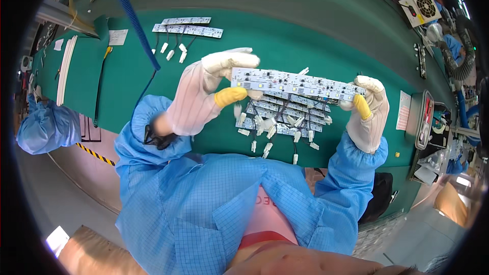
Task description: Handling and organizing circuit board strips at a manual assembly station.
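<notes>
A long white LED circuit board (pixel 295 84) is raised above the green bench, running across between my gloved hands. My left hand (pixel 214 89) pinches its left end, the yellow-tipped thumb below and the pale fingers above. At the other end my right hand (pixel 368 104) grips the board the same way. Below the held board lie several similar LED boards (pixel 305 118) in close rows, partly hidden by it. Dark wires with white plug connectors (pixel 268 147) spread from them toward me.
Farther left, two more LED boards (pixel 193 30) rest with connectors hanging off. A blue coiled hose (pixel 130 15) hangs down beside my left arm. White strips (pixel 66 69) lie at the bench's left. A metal tray (pixel 424 117) stands at right. Another person's blue sleeve (pixel 46 127) shows at far left.
</notes>
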Action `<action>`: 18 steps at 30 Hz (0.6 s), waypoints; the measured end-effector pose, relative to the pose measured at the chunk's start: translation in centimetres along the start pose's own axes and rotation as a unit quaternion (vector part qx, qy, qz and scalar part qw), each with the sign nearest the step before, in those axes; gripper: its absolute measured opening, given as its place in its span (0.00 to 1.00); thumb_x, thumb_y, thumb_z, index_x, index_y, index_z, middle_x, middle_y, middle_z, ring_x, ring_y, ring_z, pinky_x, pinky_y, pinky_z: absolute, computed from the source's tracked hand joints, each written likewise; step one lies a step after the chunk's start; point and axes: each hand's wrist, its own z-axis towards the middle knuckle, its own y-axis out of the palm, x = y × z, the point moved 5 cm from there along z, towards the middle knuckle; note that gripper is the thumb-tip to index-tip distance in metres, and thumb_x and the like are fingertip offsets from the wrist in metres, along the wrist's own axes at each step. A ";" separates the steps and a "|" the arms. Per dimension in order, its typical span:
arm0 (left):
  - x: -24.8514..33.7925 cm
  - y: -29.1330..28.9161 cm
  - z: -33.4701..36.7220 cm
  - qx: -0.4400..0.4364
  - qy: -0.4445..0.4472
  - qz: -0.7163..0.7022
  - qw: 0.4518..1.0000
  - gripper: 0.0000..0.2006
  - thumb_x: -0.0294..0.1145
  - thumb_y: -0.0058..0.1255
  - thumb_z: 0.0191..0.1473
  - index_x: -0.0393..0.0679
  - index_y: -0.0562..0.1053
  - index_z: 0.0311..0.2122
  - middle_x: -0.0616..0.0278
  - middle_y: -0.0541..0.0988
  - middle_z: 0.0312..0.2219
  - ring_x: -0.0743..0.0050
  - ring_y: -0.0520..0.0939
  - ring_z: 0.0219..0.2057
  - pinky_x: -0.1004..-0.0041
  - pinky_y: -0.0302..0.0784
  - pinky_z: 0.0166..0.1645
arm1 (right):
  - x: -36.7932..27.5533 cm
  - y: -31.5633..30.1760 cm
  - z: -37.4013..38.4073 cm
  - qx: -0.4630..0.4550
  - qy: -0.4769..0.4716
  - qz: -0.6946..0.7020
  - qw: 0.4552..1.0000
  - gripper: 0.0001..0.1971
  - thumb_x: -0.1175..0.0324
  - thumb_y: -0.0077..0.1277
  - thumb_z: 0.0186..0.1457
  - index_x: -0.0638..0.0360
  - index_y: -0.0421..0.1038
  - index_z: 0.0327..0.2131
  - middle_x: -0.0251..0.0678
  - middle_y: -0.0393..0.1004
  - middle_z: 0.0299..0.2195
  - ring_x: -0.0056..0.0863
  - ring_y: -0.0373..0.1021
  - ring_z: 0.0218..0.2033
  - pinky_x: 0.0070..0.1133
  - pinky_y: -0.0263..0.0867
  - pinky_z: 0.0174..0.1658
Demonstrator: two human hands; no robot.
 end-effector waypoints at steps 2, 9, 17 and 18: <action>0.3 -0.2 -0.1 0.009 0.009 0.128 0.992 0.31 0.54 0.49 0.52 0.33 0.66 0.49 0.58 0.81 0.24 0.71 0.74 0.47 0.69 0.67 0.52 | 0.4 -0.6 -0.1 -0.003 0.016 -0.028 0.999 0.22 0.60 0.56 0.52 0.64 0.65 0.45 0.33 0.72 0.26 0.17 0.68 0.20 0.12 0.63 0.27; 0.1 -0.8 -0.8 0.024 0.060 0.095 0.993 0.24 0.43 0.57 0.48 0.36 0.72 0.45 0.59 0.80 0.28 0.67 0.75 0.45 0.68 0.69 0.48 | -0.1 -0.4 -0.5 -0.039 0.021 0.016 0.999 0.22 0.58 0.51 0.56 0.66 0.63 0.47 0.33 0.72 0.18 0.17 0.66 0.16 0.12 0.60 0.23; 0.3 -1.2 -0.4 0.055 0.179 0.184 0.965 0.24 0.45 0.60 0.40 0.45 0.74 0.44 0.59 0.79 0.36 0.71 0.78 0.30 0.75 0.74 0.36 | -0.7 -0.3 -0.6 -0.051 0.035 0.027 0.998 0.23 0.58 0.53 0.54 0.68 0.65 0.45 0.34 0.72 0.18 0.18 0.66 0.17 0.13 0.61 0.24; 0.3 -1.3 -0.5 0.054 0.169 0.186 0.966 0.25 0.46 0.60 0.40 0.44 0.74 0.43 0.59 0.79 0.34 0.70 0.79 0.30 0.74 0.74 0.36 | -0.7 -0.3 -0.7 -0.053 0.030 0.043 0.997 0.23 0.58 0.53 0.54 0.69 0.65 0.44 0.34 0.72 0.18 0.18 0.67 0.17 0.13 0.61 0.25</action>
